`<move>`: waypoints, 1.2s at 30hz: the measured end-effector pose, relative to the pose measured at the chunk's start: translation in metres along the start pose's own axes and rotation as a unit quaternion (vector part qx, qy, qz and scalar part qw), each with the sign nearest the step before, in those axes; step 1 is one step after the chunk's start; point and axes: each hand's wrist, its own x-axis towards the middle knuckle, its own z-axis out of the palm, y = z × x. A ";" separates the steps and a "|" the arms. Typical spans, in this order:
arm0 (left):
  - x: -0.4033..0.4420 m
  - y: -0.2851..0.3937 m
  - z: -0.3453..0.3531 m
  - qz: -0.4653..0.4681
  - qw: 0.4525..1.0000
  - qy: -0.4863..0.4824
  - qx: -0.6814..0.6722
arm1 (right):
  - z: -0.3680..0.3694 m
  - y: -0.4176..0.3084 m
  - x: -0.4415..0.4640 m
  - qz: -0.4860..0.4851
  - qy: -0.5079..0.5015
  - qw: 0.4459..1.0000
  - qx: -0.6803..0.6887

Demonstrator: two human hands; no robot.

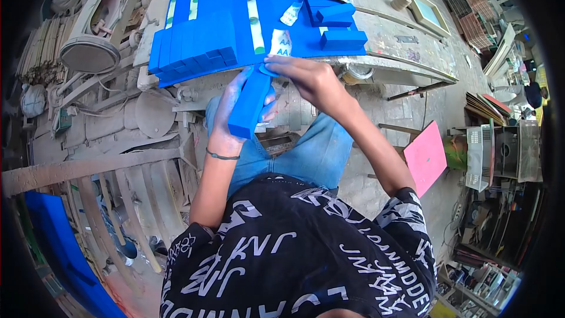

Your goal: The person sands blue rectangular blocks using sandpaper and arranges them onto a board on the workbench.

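A long blue block [250, 103] lies in my left hand [231, 97], whose fingers wrap round it below the table edge. At the block's far end my right hand [303, 76] pinches a small blue piece [269, 70]; its exact shape is partly hidden by the fingers. Just beyond, a white printed paper strip [281, 43] lies on the blue sheet [220, 3]. Many blue blocks [191, 47] stand stacked at the sheet's left side. More blue blocks [343, 39] lie at its right, with a torn paper piece [291, 13] between the groups.
The wooden table [391, 23] spans the top. A white tub [357, 73] sits below its edge. To the right a pink board [425, 158] stands near grey crates [479, 159]. A wooden railing [88, 171] and a blue panel [65, 247] are at the left.
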 end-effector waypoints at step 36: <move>0.009 0.006 -0.025 -0.030 0.988 -0.149 -0.035 | 0.013 -0.030 -0.008 0.011 -0.019 0.986 0.164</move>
